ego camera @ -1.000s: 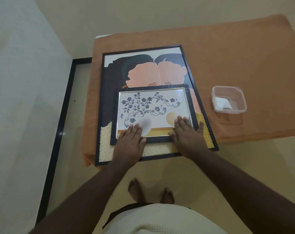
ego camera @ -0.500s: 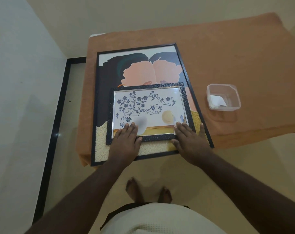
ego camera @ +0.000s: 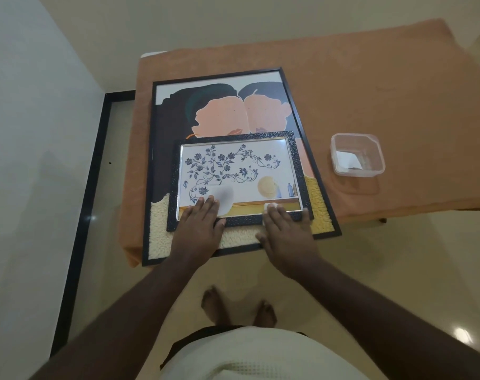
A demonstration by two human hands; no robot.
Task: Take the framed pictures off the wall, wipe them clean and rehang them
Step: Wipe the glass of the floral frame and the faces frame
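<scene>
Now the large picture (ego camera: 228, 105) lies on the orange-covered table (ego camera: 370, 78), its near edge overhanging; the small floral picture (ego camera: 233, 171) rests on it. Left hand (ego camera: 197, 229) presses flat, fingers straight, steadying; right hand (ego camera: 285, 231) presses a white wipe (ego camera: 269, 207) under straight fingers. Hard pressure could probably tip both frames off.

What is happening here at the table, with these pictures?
A person is cleaning framed pictures on a table covered with an orange cloth. The small floral picture lies on top of the large picture. The left hand rests flat on its near edge, while the right hand presses a white wipe there. A clear plastic container stands apart.
</scene>
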